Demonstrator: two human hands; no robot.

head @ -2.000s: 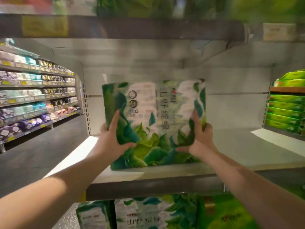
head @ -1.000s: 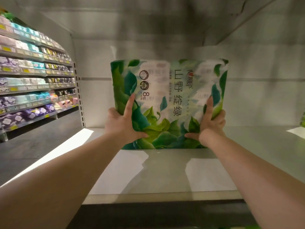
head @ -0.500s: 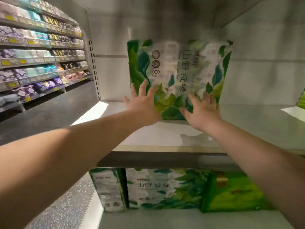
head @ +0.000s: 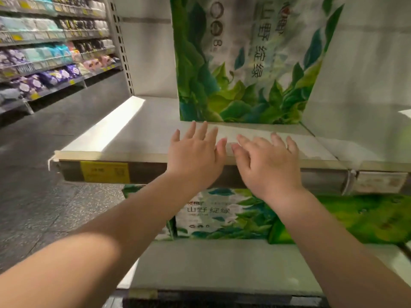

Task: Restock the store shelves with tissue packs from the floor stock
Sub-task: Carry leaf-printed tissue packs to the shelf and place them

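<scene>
- Pack (head: 246, 63): two seconds ago held at the front edge of the shelf (head: 142, 138), gripped at both lower corners. Now stands upright, deep on the shelf near the back panel, untouched.
- Left hand (head: 195, 156): was gripping the pack's lower left corner; half a second ago pressed flat against its face. Now off the pack, fingers (head: 201, 130) spread, over the front of the shelf.
- Right hand (head: 269, 163): same sequence on the right side; now clear of the pack, fingers spread, just beside the left hand.
- View has dropped: lower shelf (head: 222, 263) and its packs (head: 222, 214) now visible.
</scene>
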